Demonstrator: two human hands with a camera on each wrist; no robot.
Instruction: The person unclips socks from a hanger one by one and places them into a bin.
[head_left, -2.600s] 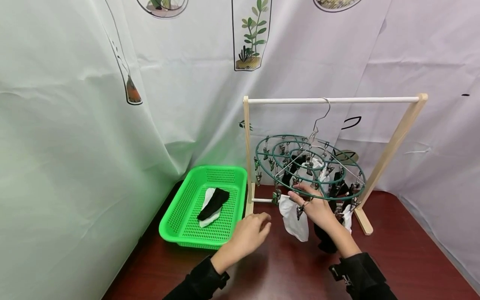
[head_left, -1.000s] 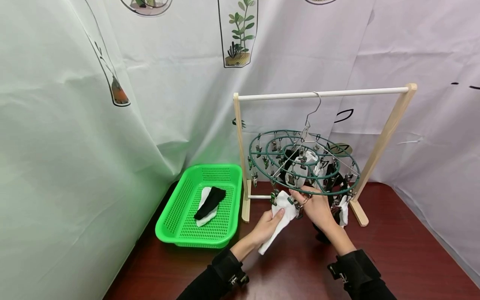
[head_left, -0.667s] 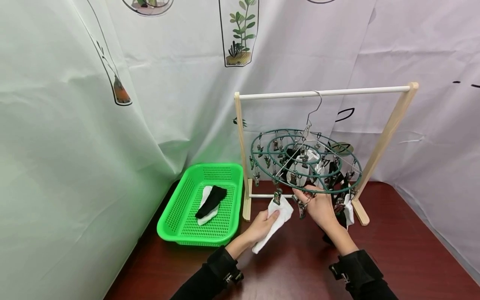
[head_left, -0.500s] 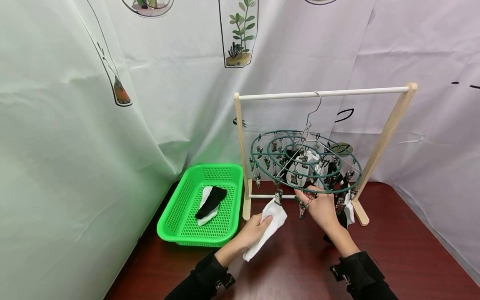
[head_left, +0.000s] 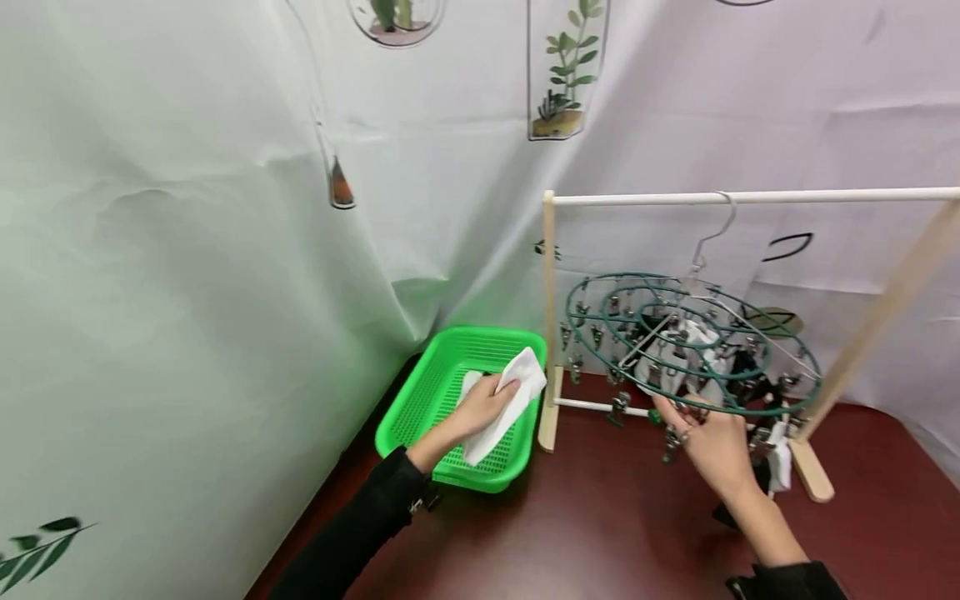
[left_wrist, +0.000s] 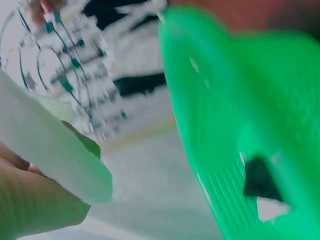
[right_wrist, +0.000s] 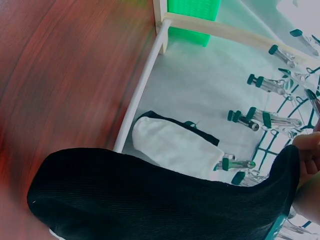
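My left hand pinches a white sock above the green basket; the sock fills the left of the left wrist view. My right hand is at the front rim of the round green drying hanger, its fingers apparently pinching a clip. Another metal clip dangles just below that hand. In the right wrist view, a black sock hangs close to the right hand, with a white sock behind it.
The hanger hooks onto the white rail of a wooden stand. Several black and white socks hang at its back and right. Part of a white sock shows inside the basket. Beneath lies a dark red table.
The left hand took the white sock, drew it off a clip at the hanger's front left, and carried it left over the basket. The right hand stays at the rim; the head view turned left.
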